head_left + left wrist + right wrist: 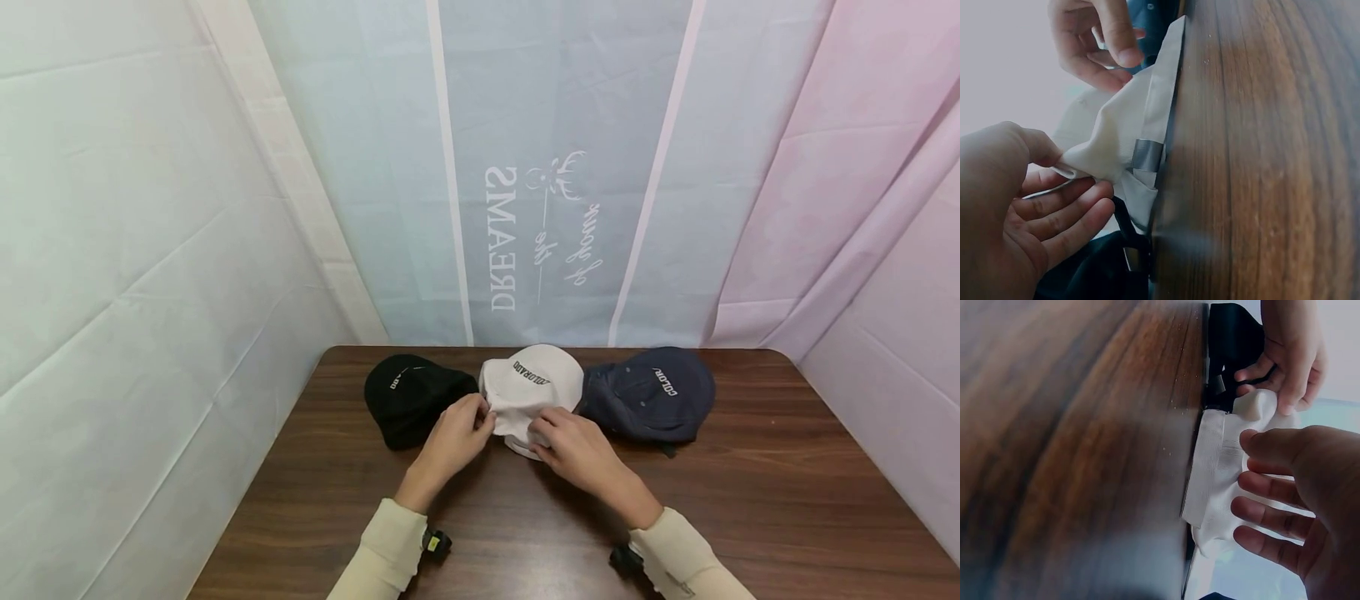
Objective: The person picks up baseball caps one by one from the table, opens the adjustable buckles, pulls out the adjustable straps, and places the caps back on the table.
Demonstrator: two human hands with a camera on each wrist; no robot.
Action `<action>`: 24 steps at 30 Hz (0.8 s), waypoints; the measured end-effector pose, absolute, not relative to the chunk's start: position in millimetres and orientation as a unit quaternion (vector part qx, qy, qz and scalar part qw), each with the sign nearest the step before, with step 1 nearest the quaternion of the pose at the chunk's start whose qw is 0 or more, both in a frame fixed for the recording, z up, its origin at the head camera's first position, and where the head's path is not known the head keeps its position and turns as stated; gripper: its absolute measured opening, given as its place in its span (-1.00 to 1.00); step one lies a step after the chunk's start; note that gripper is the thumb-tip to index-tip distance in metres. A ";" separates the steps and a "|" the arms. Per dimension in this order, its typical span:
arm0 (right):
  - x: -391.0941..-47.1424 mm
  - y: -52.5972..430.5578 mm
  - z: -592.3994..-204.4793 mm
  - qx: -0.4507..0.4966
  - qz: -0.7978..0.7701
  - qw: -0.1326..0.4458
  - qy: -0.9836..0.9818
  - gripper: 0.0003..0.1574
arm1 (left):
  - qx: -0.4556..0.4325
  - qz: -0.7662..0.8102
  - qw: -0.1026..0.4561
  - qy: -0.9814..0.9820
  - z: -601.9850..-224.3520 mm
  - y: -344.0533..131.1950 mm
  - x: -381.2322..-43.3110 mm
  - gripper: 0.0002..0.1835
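Where the wood-grain table (787,475) — white cap (551,371) atop — ends, pale cloth (375,167) hangs.

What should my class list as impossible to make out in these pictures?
Head view: the full lettering on the black cap and navy cap, lost in their creases.
Head view: the inside of the white cap, hidden by the cap itself.
Left wrist view: the rest of the black cap, cut off by the bottom edge.
Right wrist view: nearly all the navy cap, cut off by the bottom edge.
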State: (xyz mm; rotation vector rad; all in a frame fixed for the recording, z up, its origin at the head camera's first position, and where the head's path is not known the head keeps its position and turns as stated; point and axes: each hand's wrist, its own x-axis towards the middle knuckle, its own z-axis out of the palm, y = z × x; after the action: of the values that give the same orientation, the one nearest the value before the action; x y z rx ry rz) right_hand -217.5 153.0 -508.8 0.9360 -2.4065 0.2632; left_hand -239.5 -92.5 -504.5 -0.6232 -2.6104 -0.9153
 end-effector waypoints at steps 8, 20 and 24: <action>-216.6 154.7 -508.0 0.347 0.091 0.275 -0.892 -0.64 | -0.233 -0.334 0.188 -0.894 -500.6 -87.9 -237.5 -0.85; -216.6 154.6 -505.3 0.343 0.077 0.258 -0.900 -0.58 | -0.251 -0.370 0.188 -0.875 -504.2 -86.4 -239.5 -0.85; -216.5 154.9 -504.8 0.351 0.082 0.261 -0.896 -0.60 | -0.233 -0.360 0.166 -0.888 -488.6 -83.0 -232.1 -0.87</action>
State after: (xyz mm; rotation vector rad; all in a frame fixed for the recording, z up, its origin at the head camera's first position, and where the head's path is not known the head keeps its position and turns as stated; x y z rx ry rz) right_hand -216.5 154.9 -504.8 0.9509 -2.4252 0.2232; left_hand -232.1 -83.0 -488.6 -0.6635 -2.5282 -1.0238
